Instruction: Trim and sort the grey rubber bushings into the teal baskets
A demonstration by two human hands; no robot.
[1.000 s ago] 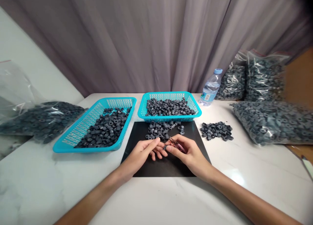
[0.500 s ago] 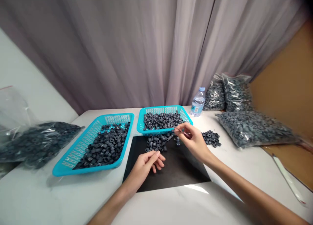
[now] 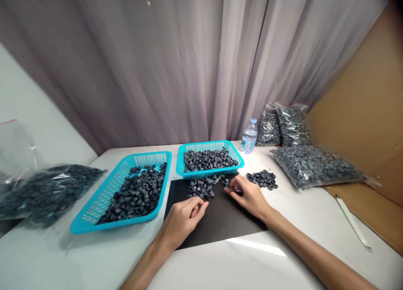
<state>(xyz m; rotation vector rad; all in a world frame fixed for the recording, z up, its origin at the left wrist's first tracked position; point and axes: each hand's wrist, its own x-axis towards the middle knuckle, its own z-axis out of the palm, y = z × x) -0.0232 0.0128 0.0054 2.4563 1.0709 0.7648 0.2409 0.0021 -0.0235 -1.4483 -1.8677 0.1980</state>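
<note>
My left hand [image 3: 184, 217] rests over the left part of a black mat [image 3: 217, 222], its fingers curled and the thumb against the index finger. Whatever it may hold is hidden. My right hand [image 3: 250, 196] is closed around a slim dark reddish tool [image 3: 238, 191], mostly covered by the fingers; its kind is unclear. The fingertips are low over the mat, beside a few small dark grey rings. Between my hands and the far basket lies a pile of short dark grey ring-shaped pieces [image 3: 202, 188]. Another pile of such rings [image 3: 262, 180] sits right of my right hand.
Two blue baskets [image 3: 118, 228] [image 3: 210, 143] hold many rings. Bags of rings lie at left [image 3: 59, 193] and right [image 3: 315, 166], with more bags [image 3: 294, 126] behind. A water bottle [image 3: 249, 136] stands near the curtain. A white strip-like object [image 3: 352, 222] lies at far right.
My right hand has come down toward the mat with the slim tool. My left hand has moved slightly left and its fingers have curled in. The camera view has shifted slightly.
</note>
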